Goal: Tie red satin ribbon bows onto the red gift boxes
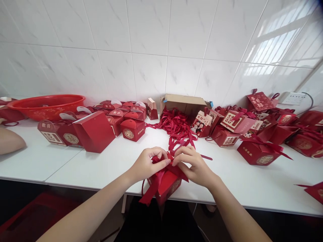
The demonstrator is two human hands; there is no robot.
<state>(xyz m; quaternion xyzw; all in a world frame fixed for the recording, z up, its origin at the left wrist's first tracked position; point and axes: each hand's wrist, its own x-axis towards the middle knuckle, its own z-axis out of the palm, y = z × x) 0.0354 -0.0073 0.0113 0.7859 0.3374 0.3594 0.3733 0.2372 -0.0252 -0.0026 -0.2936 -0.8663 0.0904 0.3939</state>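
Note:
A red gift box (169, 186) sits at the table's front edge, tilted, with a wide red ribbon (152, 190) over its top. My left hand (149, 163) pinches the ribbon at the top of the box, thumb and fingers closed. From the other side, my right hand (193, 164) grips the same ribbon, its fingertips close to those of my left. Whether the ribbon is knotted under the fingers is hidden. Just beyond the hands, a heap of loose red ribbons (176, 121) spills out of a cardboard box (185, 99).
Several red gift boxes (133, 130) stand at the left, near a red plastic basin (50, 104). More boxes, some with bows (262, 151), crowd the right side. A power strip (290, 98) lies by the tiled wall. Another person's arm (11, 141) rests at the far left.

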